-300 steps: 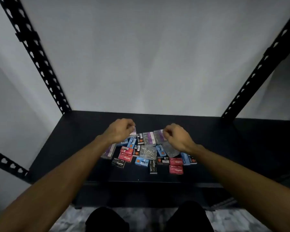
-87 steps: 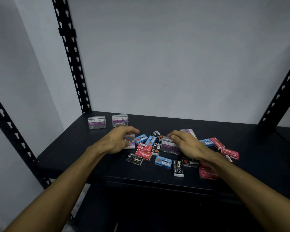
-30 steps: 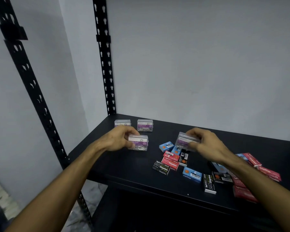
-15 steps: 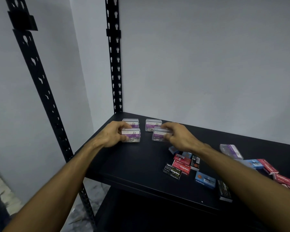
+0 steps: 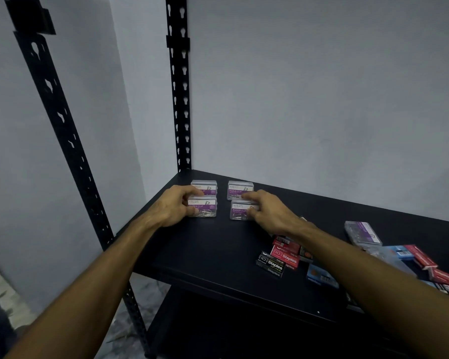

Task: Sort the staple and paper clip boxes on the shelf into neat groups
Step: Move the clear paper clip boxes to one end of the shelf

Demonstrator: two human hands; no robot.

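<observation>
Hands [image 5: 175, 206] [image 5: 270, 212] each in grip on paper-clip boxes [image 5: 205, 209] [image 5: 240, 212], staple boxes [image 5: 283, 257] partly arm-hidden.

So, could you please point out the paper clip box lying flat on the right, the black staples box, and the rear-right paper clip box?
Flat paper clip box [image 5: 362, 232]: head view, middle of its clear lid.
Black staples box [image 5: 271, 263]: head view, printed top face.
Rear-right paper clip box [image 5: 239, 189]: head view, front label.

Shelf [image 5: 218, 255]: matt black board. Uprights [image 5: 178, 99]: punched black metal. Paper clip boxes [image 5: 240, 190]: clear glossy plastic. Staple boxes [image 5: 285, 255]: printed card.
</observation>
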